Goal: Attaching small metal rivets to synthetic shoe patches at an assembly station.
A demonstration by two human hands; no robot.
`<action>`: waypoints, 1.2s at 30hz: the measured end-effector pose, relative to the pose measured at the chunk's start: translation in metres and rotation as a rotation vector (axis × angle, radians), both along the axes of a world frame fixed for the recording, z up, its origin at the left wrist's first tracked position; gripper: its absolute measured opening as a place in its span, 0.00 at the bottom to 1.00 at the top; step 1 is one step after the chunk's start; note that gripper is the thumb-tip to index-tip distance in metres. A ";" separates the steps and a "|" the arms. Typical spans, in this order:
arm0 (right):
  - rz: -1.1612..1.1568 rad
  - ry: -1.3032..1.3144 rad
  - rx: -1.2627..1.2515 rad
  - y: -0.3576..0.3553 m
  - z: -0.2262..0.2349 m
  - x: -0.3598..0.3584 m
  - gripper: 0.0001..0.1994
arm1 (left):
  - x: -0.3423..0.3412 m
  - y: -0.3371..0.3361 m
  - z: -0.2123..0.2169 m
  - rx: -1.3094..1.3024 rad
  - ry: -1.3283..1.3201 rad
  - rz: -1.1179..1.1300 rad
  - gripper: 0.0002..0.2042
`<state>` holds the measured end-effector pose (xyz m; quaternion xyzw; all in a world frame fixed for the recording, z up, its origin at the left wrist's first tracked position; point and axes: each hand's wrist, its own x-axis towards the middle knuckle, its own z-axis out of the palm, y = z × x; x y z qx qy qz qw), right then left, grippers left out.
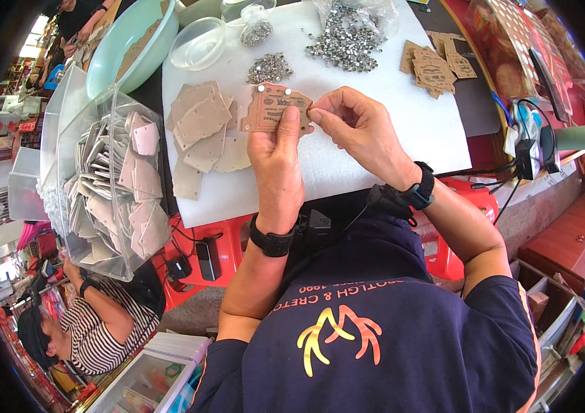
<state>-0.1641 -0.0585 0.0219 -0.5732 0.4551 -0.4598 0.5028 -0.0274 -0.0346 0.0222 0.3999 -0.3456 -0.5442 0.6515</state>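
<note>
My left hand [280, 158] holds a brown printed card [268, 113], thumb lying across its face. Two round silvery studs show along the card's upper edge. At the card's right edge, my right hand [361, 127] is closed in a pinch; whatever its fingertips hold is too small to make out. Beyond the card lies a small heap of silvery metal pieces [269, 69]. A larger spread of them [347, 41] spills from a clear plastic bag at the far side. To the left, plain greyish-beige cards [199, 120] lie in an overlapping pile.
A white foam sheet [375, 141] covers the work surface. On the left stand a clear bin [123, 237] full of beige cards and a pale green basin [92, 79]. Printed brown cards [437, 65] are stacked at right. A round clear tub [197, 45] sits behind. Another person [106, 316] is at lower left.
</note>
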 end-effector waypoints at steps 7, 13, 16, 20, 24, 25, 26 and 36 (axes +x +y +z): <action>-0.012 0.000 -0.011 0.002 -0.001 0.002 0.07 | -0.001 -0.001 -0.007 -0.041 -0.020 0.016 0.15; -0.012 0.008 -0.040 0.001 -0.003 0.001 0.07 | -0.003 -0.001 -0.005 -0.041 -0.019 0.031 0.15; -0.023 0.003 -0.023 0.001 -0.002 0.001 0.07 | -0.004 0.000 -0.003 -0.043 -0.031 0.032 0.16; -0.050 -0.024 0.025 0.002 -0.006 0.004 0.08 | -0.005 0.000 -0.001 -0.057 -0.074 0.030 0.16; -0.063 -0.082 0.124 0.006 0.003 0.008 0.10 | -0.005 0.001 0.003 -0.051 -0.068 0.033 0.15; -0.064 -0.083 0.123 0.005 0.002 0.008 0.10 | -0.005 0.001 0.002 -0.054 -0.062 0.029 0.15; -0.048 -0.059 0.109 0.005 0.002 0.007 0.11 | -0.004 0.001 0.002 -0.058 -0.058 0.025 0.15; -0.059 -0.063 -0.104 0.002 -0.005 0.004 0.09 | -0.007 0.001 0.003 -0.059 -0.006 0.033 0.14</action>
